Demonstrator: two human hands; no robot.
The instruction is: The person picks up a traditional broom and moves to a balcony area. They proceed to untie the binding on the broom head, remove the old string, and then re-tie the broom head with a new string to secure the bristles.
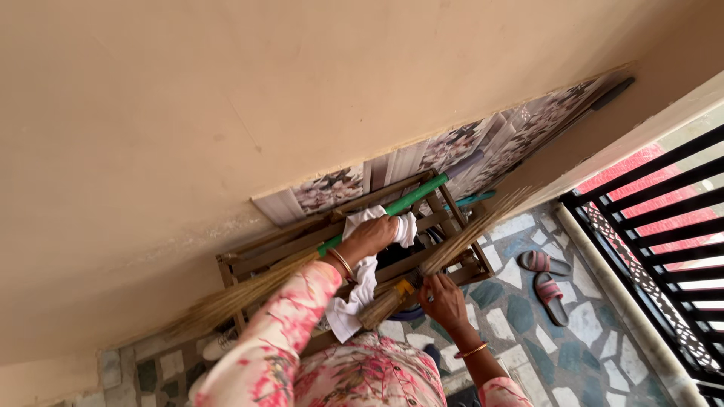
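Our left hand (371,237) clamps white cloth (360,283) and green-handled broom (317,252), right hand (445,300) closed on straw broom (445,256); cloth may slip loose

Plain beige wall (226,98) filling the upper half. Along its base, a band of floral-patterned tiles (452,147). Below that, a low wooden rack (249,264) standing against the wall. Mosaic stone floor (596,324) in blue-grey and white pieces. A pair of pink striped slippers (547,275) lying on that floor, just beside each other, near the rack. At the right edge, a black metal grille gate (664,226), red surface showing behind its bars.
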